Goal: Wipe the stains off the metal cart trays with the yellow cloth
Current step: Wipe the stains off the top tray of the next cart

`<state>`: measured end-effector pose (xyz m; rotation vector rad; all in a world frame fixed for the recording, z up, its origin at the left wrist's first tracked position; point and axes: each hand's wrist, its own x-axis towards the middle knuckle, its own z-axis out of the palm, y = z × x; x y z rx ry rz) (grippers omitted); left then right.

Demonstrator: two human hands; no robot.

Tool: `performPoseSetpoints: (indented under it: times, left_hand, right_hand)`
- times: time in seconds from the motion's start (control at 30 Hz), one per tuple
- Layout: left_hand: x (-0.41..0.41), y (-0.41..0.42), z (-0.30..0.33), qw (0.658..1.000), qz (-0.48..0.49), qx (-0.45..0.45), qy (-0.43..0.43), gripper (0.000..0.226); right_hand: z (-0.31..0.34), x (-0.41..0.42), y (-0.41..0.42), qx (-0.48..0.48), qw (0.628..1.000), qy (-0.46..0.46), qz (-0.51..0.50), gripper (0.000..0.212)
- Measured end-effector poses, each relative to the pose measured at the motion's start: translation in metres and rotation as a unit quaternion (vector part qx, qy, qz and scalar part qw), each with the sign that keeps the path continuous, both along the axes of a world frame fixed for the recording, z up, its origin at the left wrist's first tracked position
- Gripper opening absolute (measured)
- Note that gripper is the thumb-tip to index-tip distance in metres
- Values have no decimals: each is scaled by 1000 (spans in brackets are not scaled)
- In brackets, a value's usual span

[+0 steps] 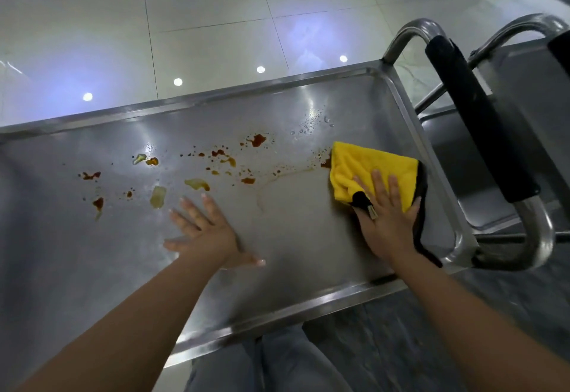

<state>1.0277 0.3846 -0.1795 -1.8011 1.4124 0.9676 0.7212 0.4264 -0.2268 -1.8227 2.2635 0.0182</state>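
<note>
stainless steel ran the length of the top cart tray (277, 308), its raised rim framing a flat bed spattered with mess. reddish-brown stains (257, 140) were scattered across the middle and left of the tray, with paler yellowish smears (197, 184) among them and a few water droplets (311, 126) near the far right corner. a faint dried ring lay between the stains and the person's hands.

the yellow cloth (364, 169) lay folded on the right part of the tray, near the right rim, its black edging (421, 222) trailing back toward the near edge. the right hand (387, 222) lay flat on the cloth, fingers straight and slightly spread, pressing it down onto the metal rather than curling around it. one corner of the cloth touched a dark stain at its left edge.

the left hand (203, 231) rested on the bare tray well apart from the cloth, palm down, fingers splayed wide and holding nothing, just short of the yellowish smears.

at the right end stood the cart handle (481, 120), a bent steel tube wrapped in black padding. beyond it a second cart (524, 83) stood close by. glossy pale floor tiles (185, 6) reflected ceiling lights on the far side.
</note>
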Motion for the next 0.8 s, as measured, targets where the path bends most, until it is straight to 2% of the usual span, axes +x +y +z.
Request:
performPoseSetpoints:
  times: [0.1, 0.17, 0.3, 0.4, 0.47, 0.6, 0.8]
  left_hand:
    - [-3, -5, 1, 1000, 14, 12, -6, 169]
    - [-6, -8, 4, 999, 27, 17, -13, 170]
    - [-8, -9, 9, 999, 44, 3, -7, 169]
    - [-2, -5, 7, 999, 43, -18, 25, 169]
    - [2, -3, 3, 998, 41, -29, 46, 170]
    - [6, -1, -9, 996, 37, -56, 54, 169]
    - [9, 3, -16, 995, 21, -81, 50, 164]
  right_hand:
    - [-2, 50, -12, 11, 993, -22, -114, 59]
    - [-1, 79, -10, 27, 994, -10, -106, 61]
    - [10, 123, 15, 55, 997, 13, 52, 63]
    - [20, 114, 33, 75, 978, 19, 196, 62]
    - [24, 101, 38, 83, 963, 6, 256, 58]
    - [24, 117, 27, 93, 974, -80, 190, 49]
    - [23, 167, -34, 71, 978, -109, 161, 52]
